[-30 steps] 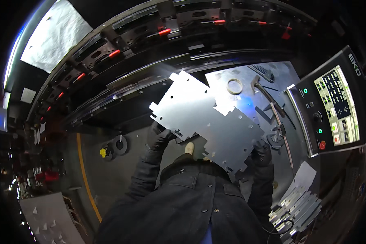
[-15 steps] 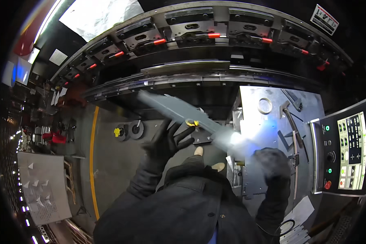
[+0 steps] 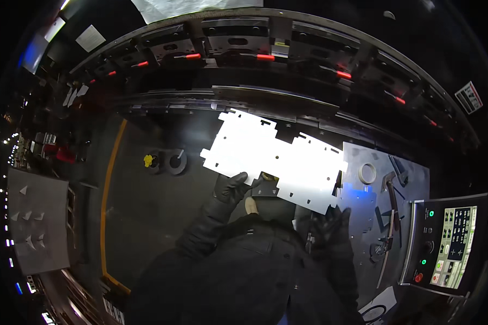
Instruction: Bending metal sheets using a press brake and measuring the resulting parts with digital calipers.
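Note:
A flat sheet-metal plate [image 3: 255,146] with notched edges and small holes glares white in front of me, lying tilted down to the right. My left hand [image 3: 230,189], in a dark glove, is closed on its near left edge, thumb on top. Just below the near right corner is my right hand [image 3: 331,227], also gloved, fingers spread; it looks open, though darkness hides whether the fingertips touch the plate. Beyond the plate runs the long lower bed [image 3: 190,97] of a bending machine.
Red-handled clamps [image 3: 265,57] line the machine's upper beam. At right, a metal table [image 3: 358,216] carries a tape roll [image 3: 367,173], a hammer [image 3: 391,195] and other tools, beside a control panel [image 3: 444,244]. A grey disc [image 3: 175,162] and a yellow knob [image 3: 148,160] are at left.
The plate, blurred and seen nearly edge-on before, now shows its broad face. My left hand has closed on its edge; my right hand has moved left and its fingers have spread. The view has shifted.

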`<action>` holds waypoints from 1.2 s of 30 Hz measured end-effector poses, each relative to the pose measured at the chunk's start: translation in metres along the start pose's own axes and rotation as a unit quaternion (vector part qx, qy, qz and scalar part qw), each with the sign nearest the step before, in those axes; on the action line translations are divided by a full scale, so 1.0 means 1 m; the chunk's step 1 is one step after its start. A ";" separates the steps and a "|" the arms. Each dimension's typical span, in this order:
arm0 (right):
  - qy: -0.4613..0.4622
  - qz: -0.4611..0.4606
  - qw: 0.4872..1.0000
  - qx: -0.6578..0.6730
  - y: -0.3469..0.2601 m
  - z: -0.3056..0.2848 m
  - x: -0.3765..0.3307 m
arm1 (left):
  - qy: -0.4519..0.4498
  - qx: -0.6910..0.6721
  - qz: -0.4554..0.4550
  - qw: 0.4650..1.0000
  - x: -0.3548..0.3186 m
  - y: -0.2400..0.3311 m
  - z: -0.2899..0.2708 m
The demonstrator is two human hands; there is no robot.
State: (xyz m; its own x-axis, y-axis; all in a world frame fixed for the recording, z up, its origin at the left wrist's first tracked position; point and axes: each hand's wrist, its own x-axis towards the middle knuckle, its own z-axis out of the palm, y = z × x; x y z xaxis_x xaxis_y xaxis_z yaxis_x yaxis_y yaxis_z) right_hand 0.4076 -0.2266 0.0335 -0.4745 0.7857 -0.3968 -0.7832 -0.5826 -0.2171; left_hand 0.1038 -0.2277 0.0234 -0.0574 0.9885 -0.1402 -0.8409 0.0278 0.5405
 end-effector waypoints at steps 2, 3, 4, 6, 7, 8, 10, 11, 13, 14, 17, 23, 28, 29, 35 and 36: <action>0.030 -0.027 0.995 -0.093 0.004 0.006 0.015 | 0.023 -0.023 -0.008 0.999 0.008 -0.003 -0.008; 0.054 -0.054 0.981 -0.179 0.007 0.013 0.026 | 0.043 -0.040 -0.015 0.998 0.013 -0.004 -0.012; 0.080 -0.080 0.958 -0.262 0.011 0.018 0.037 | 0.065 -0.055 -0.026 0.996 0.017 -0.004 -0.015; 0.112 -0.123 0.936 -0.309 0.015 0.026 0.065 | 0.080 -0.070 -0.036 0.994 0.028 -0.002 -0.022; 0.120 -0.141 0.943 -0.275 0.016 0.028 0.079 | 0.075 -0.071 -0.036 0.994 0.037 0.001 -0.025; 0.124 -0.143 0.941 -0.279 0.007 0.011 0.090 | 0.074 -0.076 -0.039 0.994 0.046 0.007 -0.024; 0.098 -0.171 0.940 -0.279 -0.019 -0.037 0.115 | 0.022 -0.050 -0.027 0.998 0.066 0.023 -0.025; 0.099 -0.168 0.939 -0.284 -0.018 -0.030 0.121 | 0.025 -0.055 -0.026 0.998 0.073 0.024 -0.030; 0.086 -0.169 0.946 -0.264 -0.019 -0.009 0.139 | 0.037 -0.089 -0.042 0.994 0.091 0.019 -0.046; 0.079 -0.173 0.948 -0.253 -0.019 0.004 0.150 | 0.040 -0.105 -0.051 0.992 0.103 0.018 -0.053; 0.115 -0.162 0.949 -0.245 -0.021 0.015 0.178 | -0.003 -0.101 -0.052 0.993 0.129 0.018 -0.071; 0.053 -0.126 0.963 -0.232 -0.049 -0.024 0.218 | 0.075 -0.070 -0.076 0.992 0.159 0.023 -0.082; 0.078 -0.128 0.956 -0.251 -0.028 0.017 0.210 | 0.124 0.054 -0.054 0.989 0.160 0.023 -0.080; 0.107 -0.191 0.903 -0.369 -0.028 0.014 0.211 | 0.143 0.092 -0.049 0.984 0.163 0.024 -0.086; 0.205 -0.186 0.900 -0.337 -0.011 0.046 0.209 | 0.193 0.194 -0.058 0.960 0.167 0.007 -0.094; 0.209 -0.189 0.899 -0.335 -0.009 0.048 0.207 | 0.198 0.192 -0.062 0.959 0.166 0.010 -0.090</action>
State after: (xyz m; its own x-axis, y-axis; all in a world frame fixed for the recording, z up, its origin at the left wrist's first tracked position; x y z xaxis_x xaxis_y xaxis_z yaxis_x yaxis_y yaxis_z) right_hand 0.2971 -0.0490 -0.0037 0.0776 0.8885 -0.4523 -0.3728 -0.3949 -0.8397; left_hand 0.0373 -0.0762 -0.0685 -0.2332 0.8426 -0.4854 -0.5989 0.2688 0.7544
